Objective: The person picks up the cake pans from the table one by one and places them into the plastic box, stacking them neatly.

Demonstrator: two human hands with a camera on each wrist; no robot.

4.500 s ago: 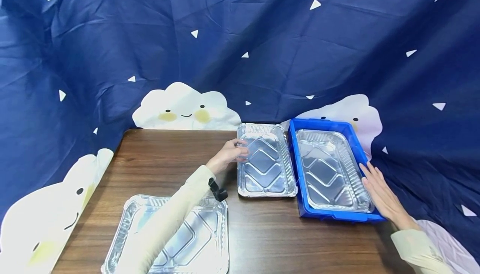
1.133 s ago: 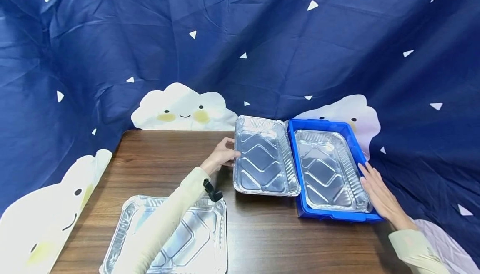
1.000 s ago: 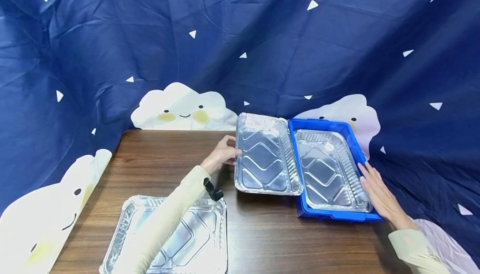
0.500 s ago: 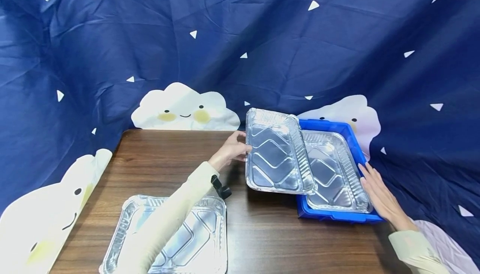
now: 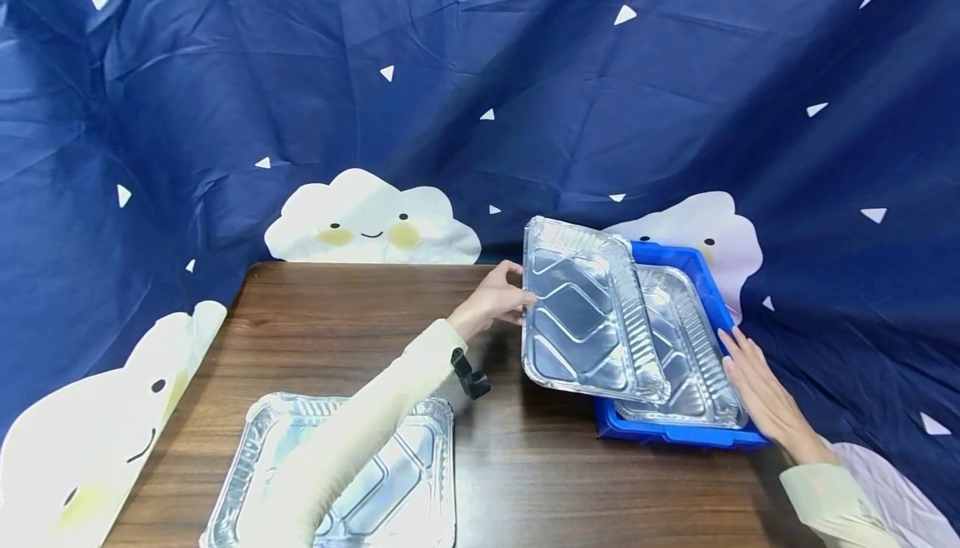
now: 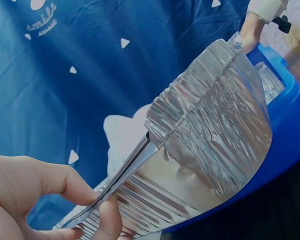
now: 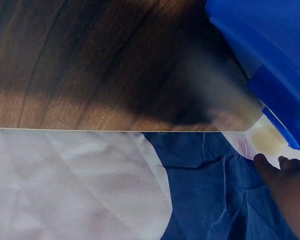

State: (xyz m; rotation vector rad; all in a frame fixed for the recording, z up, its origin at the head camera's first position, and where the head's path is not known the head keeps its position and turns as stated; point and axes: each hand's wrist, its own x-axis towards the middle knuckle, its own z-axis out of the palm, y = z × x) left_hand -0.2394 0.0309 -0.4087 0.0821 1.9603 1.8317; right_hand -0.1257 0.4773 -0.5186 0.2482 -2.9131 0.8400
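An aluminium foil tray (image 5: 581, 311) is held up off the table, its left side raised and its right side over the blue bin (image 5: 675, 435). My left hand (image 5: 491, 300) pinches the tray's left rim; the left wrist view shows thumb and fingers (image 6: 65, 182) on the folded foil edge. Inside the bin lies another foil tray (image 5: 686, 340), partly covered by the held one. At the bin's right rim, my right hand (image 5: 765, 394) rests with straight fingers. In the right wrist view that hand (image 7: 287, 192) is mostly cut off by the frame edge.
A further foil tray (image 5: 397, 481) lies at the front left under my left forearm. The wooden table (image 5: 540, 481) ends at a dark blue curtain (image 5: 420, 115) with cloud and triangle prints. The bin stands near the table's right edge.
My left hand has taken the tray's rim, raised it off the table and moved it right, from beside the bin to partly over it. The right hand stays at the bin's rim.
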